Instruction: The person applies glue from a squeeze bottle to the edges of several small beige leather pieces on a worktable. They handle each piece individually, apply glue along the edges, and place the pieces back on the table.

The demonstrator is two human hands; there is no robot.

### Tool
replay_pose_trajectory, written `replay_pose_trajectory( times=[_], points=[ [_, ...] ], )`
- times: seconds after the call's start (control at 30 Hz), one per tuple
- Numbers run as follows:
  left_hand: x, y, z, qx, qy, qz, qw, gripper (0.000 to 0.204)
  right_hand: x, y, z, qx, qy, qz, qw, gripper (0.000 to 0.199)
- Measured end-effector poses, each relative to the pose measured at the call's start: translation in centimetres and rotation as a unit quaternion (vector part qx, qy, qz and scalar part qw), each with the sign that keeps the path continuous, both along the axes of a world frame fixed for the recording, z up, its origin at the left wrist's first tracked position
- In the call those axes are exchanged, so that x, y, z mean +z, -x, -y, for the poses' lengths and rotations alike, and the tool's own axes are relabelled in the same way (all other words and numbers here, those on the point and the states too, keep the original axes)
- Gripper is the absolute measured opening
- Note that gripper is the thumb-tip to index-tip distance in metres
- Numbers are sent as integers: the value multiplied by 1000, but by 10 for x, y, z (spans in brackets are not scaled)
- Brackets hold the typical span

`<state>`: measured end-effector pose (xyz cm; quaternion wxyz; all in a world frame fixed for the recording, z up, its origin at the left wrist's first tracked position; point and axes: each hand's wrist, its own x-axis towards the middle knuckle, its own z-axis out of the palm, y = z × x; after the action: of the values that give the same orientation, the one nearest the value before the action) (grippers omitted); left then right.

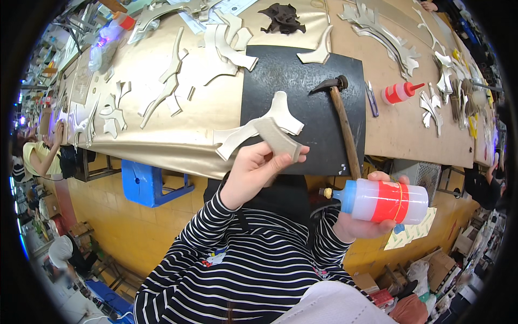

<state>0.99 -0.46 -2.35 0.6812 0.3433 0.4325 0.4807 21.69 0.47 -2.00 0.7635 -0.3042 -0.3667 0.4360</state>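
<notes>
At the far left of my view, a co-worker in a yellow top [33,157] sits by the table. Right of that, below the table edge, I see a blue plastic stool [137,183]. Slender curved cut pieces [168,81] lie on the gold sheet [189,121] at upper left. Mid-frame, I have the left hand [252,171] pinching a curved grey-beige piece [279,141] between thumb and fingers; a pale Y-shaped piece [281,112] shows just behind it, over the black mat [307,116]. A wooden-handled hammer [343,121] lies across that mat. At lower right, the right hand [372,224] is wrapped around a translucent squeeze bottle [415,204], nozzle leftward. Above it lie a utility knife [372,99] and a smaller red-nozzled bottle [398,93].
</notes>
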Motion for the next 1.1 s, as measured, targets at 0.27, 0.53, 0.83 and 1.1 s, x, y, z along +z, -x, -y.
replay_pose_trajectory(
  times=[0.27,0.53,0.83,1.1],
  points=[
    [-3,-4,-4,4,78,77,994,28,1,17,-4,-146,-55,166,974,92],
    [-1,-9,-1,34,-16,-82,996,14,-13,21,-9,-120,-115,222,961,94],
    [-2,-5,-4,10,-37,-125,991,20,-10,-9,-13,58,-156,359,918,101],
    [1,-4,-3,17,-54,-151,987,19,-11,-14,-14,64,-181,321,928,102]
  ],
)
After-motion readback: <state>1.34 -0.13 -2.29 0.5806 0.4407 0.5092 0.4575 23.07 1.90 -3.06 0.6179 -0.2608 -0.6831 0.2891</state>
